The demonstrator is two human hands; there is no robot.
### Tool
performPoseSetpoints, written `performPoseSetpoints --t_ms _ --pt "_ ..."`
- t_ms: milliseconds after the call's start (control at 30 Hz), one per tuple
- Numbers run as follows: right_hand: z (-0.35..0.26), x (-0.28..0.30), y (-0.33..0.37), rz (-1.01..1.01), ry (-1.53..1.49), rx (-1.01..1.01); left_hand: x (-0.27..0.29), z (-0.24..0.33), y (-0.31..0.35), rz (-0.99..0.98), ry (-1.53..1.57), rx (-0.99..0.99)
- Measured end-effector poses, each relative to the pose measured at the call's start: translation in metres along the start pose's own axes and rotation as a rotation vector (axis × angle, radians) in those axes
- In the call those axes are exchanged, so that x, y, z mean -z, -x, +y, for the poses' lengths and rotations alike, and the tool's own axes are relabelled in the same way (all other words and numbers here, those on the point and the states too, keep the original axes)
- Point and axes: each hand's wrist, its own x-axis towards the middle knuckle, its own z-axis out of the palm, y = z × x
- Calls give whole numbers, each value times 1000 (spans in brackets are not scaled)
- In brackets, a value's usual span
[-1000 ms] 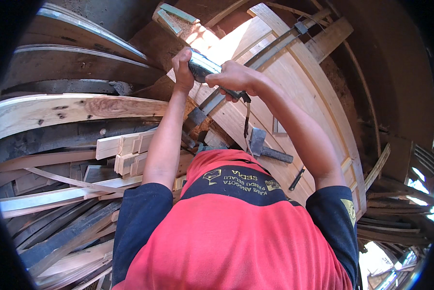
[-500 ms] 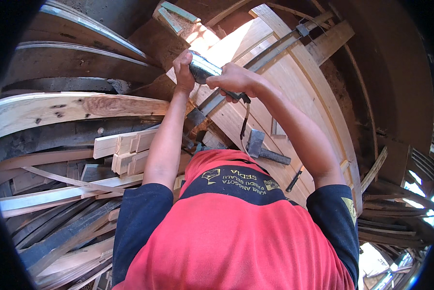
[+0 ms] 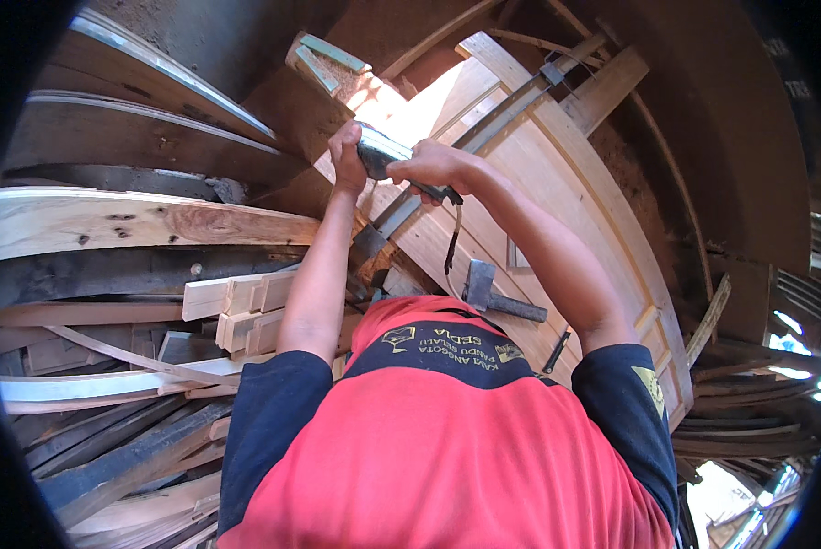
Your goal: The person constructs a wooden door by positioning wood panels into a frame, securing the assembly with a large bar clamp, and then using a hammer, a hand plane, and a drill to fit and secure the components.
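Observation:
Both my hands are closed around a corded power tool (image 3: pixel 380 151) with a shiny silver body; its exact kind I cannot make out. My left hand (image 3: pixel 345 156) wraps its far left end. On the cord end is my right hand (image 3: pixel 433 167), fingers curled around the dark grip. The cord (image 3: pixel 451 247) hangs from there toward my chest. Beneath the tool lies a pale wooden panel door (image 3: pixel 566 201), with a long metal bar clamp (image 3: pixel 511 108) across it. Whether the tool touches the wood is hidden. A mallet (image 3: pixel 481 282) with a blocky grey head rests on the door near me.
A slim black tool (image 3: pixel 557 352) lies on the door by my right elbow. Stacked short wooden pieces (image 3: pixel 236 302) stand beside my left forearm. Long boards (image 3: pixel 145 220) fill the left side. Sawdust covers a small support (image 3: pixel 337 66) beyond the door.
The whole view has shifted slightly, so the door, clamp and tool sit a little lower in the picture. Both hands keep their hold on the power tool.

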Motion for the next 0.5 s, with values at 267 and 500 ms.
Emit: performPoseSetpoints --t_ms 267,500 --pt "23 -14 -21 51 -47 24 13 -29 6 6 14 63" --pt "-1 -1 9 28 -7 22 -9 30 0 14 -70 -14"
